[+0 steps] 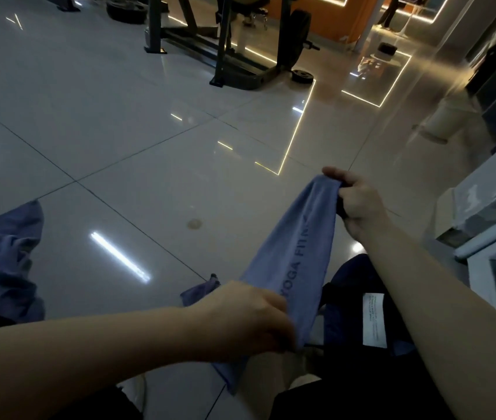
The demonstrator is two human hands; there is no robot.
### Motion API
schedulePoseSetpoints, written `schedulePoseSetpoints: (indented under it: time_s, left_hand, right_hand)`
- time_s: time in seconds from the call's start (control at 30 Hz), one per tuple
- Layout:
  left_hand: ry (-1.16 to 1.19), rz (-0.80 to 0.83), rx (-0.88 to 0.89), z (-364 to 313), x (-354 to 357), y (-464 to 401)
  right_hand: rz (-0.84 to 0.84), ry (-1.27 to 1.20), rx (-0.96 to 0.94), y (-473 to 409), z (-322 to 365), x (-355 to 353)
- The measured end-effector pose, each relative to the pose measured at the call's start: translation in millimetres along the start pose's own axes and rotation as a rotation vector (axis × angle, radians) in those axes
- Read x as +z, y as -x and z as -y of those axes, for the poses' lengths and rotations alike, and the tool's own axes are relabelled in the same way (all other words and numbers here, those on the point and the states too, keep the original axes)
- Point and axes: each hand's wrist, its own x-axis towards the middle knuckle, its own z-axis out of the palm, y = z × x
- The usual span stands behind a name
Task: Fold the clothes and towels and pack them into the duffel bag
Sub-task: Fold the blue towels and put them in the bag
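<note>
A blue towel [298,253] with dark lettering is stretched between my hands above the floor. My right hand [358,201] grips its far end, fingers curled round the bunched cloth. My left hand [246,316] pinches the near end, and a loose flap hangs below it. A dark navy bag or garment [349,301] with a white label [374,319] lies under my right forearm; I cannot tell which it is. Another crumpled blue cloth [7,262] lies on the floor at the left.
Glossy tiled floor [137,153] spreads ahead. A weight rack [234,50] with plates stands at the back. A white cabinet or counter [489,225] is at the right edge. A person stands far off at the top right [390,10].
</note>
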Motion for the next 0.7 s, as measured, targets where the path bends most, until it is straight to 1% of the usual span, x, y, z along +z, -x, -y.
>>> schedulePoseSetpoints:
  time_s: [0.1, 0.2, 0.33, 0.43, 0.47, 0.53, 0.63, 0.7]
  left_hand:
    - [0.011, 0.095, 0.064, 1.9, 5.1, -1.4]
    - [-0.036, 0.117, 0.068, 5.0, 3.1, -2.4]
    - [-0.049, 0.091, 0.032, 10.6, -0.8, 3.0]
    - [-0.001, 0.047, -0.073, 16.5, -14.6, 10.8]
    - [0.030, 0.004, -0.138, 20.4, -23.3, 12.1]
    - [0.086, -0.137, -0.331, 35.4, -43.1, 15.7]
    - [0.137, -0.442, -0.665, 62.6, -74.4, 25.2]
    - [0.251, -0.631, -0.819, 75.3, -95.7, 33.6]
  right_hand:
    - [0.047, -0.144, -0.019, 6.2, 11.2, 12.6]
    - [0.091, -0.173, -0.039, 6.0, 13.0, 15.7]
    - [0.094, -0.140, -0.059, 4.0, 11.7, 9.6]
    - [0.011, -0.047, -0.088, 0.0, 7.6, -1.1]
    - [-0.030, -0.007, -0.090, -2.7, 4.6, -6.0]
    - [-0.118, 0.109, -0.052, -6.6, -3.6, -17.4]
    - [-0.181, 0.299, -0.003, -6.5, -17.0, -34.9]
    - [-0.192, 0.358, -0.010, -1.6, -15.4, -40.4]
